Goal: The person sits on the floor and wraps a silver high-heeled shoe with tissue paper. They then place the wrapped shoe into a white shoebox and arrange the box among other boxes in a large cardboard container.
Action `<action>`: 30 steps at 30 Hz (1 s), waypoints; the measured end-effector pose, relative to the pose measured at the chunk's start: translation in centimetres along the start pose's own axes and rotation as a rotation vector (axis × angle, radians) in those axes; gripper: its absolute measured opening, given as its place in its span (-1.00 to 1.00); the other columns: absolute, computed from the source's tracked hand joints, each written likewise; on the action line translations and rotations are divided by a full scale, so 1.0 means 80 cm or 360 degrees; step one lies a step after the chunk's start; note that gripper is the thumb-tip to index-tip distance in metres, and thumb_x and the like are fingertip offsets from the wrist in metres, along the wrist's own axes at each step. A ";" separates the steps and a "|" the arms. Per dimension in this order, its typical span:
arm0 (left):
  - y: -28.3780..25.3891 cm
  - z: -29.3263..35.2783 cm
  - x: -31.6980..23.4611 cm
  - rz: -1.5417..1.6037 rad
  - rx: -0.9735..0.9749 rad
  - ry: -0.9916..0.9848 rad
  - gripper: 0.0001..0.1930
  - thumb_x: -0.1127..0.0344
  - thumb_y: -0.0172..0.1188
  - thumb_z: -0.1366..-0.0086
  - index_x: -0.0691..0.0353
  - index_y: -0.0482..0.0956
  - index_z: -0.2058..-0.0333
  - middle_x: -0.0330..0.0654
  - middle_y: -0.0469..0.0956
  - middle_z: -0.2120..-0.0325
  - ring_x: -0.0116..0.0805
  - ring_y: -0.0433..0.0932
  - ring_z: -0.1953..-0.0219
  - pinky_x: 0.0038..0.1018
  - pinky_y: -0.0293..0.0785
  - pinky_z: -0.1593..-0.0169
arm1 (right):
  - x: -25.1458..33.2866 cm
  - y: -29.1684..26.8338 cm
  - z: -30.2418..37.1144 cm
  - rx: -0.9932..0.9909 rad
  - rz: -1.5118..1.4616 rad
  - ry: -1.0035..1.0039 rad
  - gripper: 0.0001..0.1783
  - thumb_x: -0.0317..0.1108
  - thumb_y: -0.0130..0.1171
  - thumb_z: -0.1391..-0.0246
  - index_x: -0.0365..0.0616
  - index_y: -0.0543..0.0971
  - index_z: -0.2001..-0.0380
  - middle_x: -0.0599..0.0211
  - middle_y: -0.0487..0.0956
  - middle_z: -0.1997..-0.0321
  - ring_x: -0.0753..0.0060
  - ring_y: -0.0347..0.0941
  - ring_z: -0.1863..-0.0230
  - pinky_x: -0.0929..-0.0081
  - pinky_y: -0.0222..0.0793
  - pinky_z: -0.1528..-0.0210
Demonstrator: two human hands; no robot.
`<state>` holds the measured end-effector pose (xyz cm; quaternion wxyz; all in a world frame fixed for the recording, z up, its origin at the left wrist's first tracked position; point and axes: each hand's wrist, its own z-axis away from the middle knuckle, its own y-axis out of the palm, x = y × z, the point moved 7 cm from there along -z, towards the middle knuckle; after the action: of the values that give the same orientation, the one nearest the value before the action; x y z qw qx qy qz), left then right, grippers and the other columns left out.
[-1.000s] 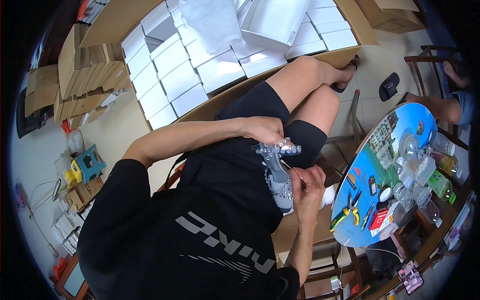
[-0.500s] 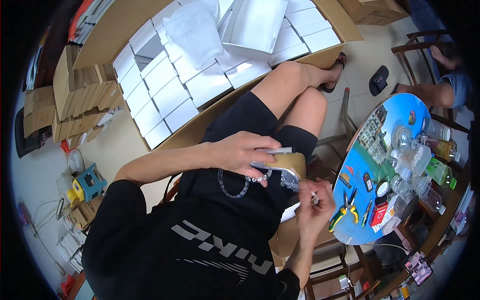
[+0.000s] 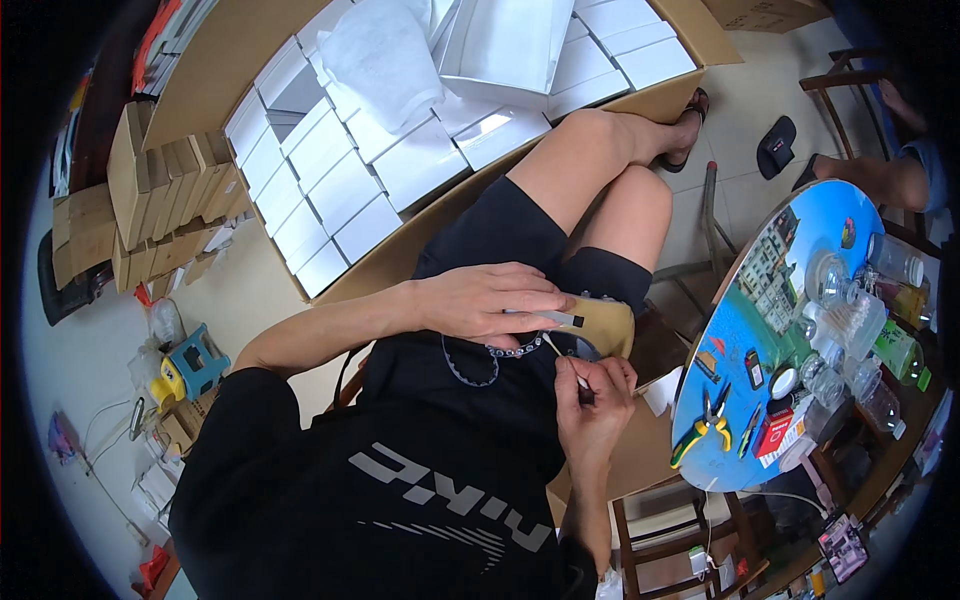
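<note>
My left hand [image 3: 505,300] is closed around a heeled sandal [image 3: 607,322] above my lap. The sandal has a tan sole, a slim grey heel with a black tip [image 3: 568,319] and a studded strap [image 3: 515,350] that hangs in a loop by my wrist. Between the fingertips of my right hand [image 3: 596,400] is a thin cotton swab [image 3: 566,362]. Its white tip points up and left toward the sandal's strap, close to the dark inner side; whether it touches I cannot tell.
A large open carton [image 3: 420,215] full of white boxes [image 3: 330,190] stands ahead of me. To the right, a round blue table [image 3: 720,330] bears pliers [image 3: 706,428], a red packet [image 3: 774,432] and clear bottles [image 3: 880,400]. Cardboard boxes [image 3: 150,180] are stacked at left. Another person's leg [image 3: 880,182] shows at far right.
The sandal has been turned, so its tan sole now shows at the right. My right hand has moved left and in, bringing the swab to the strap. The view has shifted slightly.
</note>
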<state>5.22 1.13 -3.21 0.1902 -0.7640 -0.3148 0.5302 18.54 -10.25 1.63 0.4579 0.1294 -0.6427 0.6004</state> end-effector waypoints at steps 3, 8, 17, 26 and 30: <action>0.000 0.000 0.001 0.0015 -0.0001 0.0011 -0.31 0.12 0.31 -0.20 0.25 0.31 -0.25 0.07 0.37 -0.17 0.04 0.43 -0.15 -0.06 0.39 -0.23 | 0.000 0.004 -0.004 0.0031 -0.0003 0.0002 -0.92 -0.44 0.36 -0.02 -0.18 0.64 0.45 0.29 0.54 0.51 0.22 0.46 0.42 0.19 0.32 -0.06; 0.001 -0.001 0.002 0.0011 0.0015 -0.0016 -0.30 0.12 0.32 -0.19 0.26 0.30 -0.25 0.06 0.37 -0.16 0.03 0.43 -0.16 -0.06 0.39 -0.24 | -0.003 0.007 -0.006 0.0030 0.0045 -0.0030 -0.91 -0.44 0.37 -0.01 -0.18 0.63 0.43 0.28 0.52 0.51 0.22 0.46 0.42 0.18 0.33 -0.07; 0.002 -0.001 0.005 0.0013 -0.0053 0.0019 -0.29 0.10 0.33 -0.19 0.26 0.30 -0.24 0.05 0.39 -0.15 0.05 0.45 -0.14 -0.06 0.41 -0.21 | -0.001 0.006 -0.008 0.0061 0.0112 -0.0073 -0.93 -0.48 0.35 0.00 -0.19 0.63 0.42 0.28 0.48 0.54 0.20 0.44 0.42 0.17 0.36 -0.02; -0.008 -0.010 0.001 0.0076 -0.0221 -0.0110 -0.27 0.14 0.45 0.03 0.26 0.45 -0.14 0.01 0.39 -0.20 0.01 0.53 -0.05 -0.20 0.51 -0.10 | -0.030 -0.024 0.017 -0.0251 -0.0203 0.0181 -0.93 -0.49 0.31 -0.08 -0.25 0.62 0.41 0.22 0.56 0.50 0.18 0.49 0.39 0.03 0.36 -0.17; -0.018 -0.026 -0.004 0.0015 -0.0279 -0.0195 -0.26 0.11 0.47 0.06 0.29 0.48 -0.11 0.01 0.44 -0.16 -0.02 0.59 0.05 -0.22 0.57 -0.01 | -0.046 -0.043 0.026 -0.0448 -0.0250 0.0270 -0.92 -0.46 0.30 -0.12 -0.24 0.61 0.40 0.22 0.60 0.46 0.17 0.51 0.36 0.00 0.34 -0.18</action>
<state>6.65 2.04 -1.34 0.1007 -0.7453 -0.3674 0.5471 22.14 -14.34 1.45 0.5695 0.0626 -0.6674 0.4758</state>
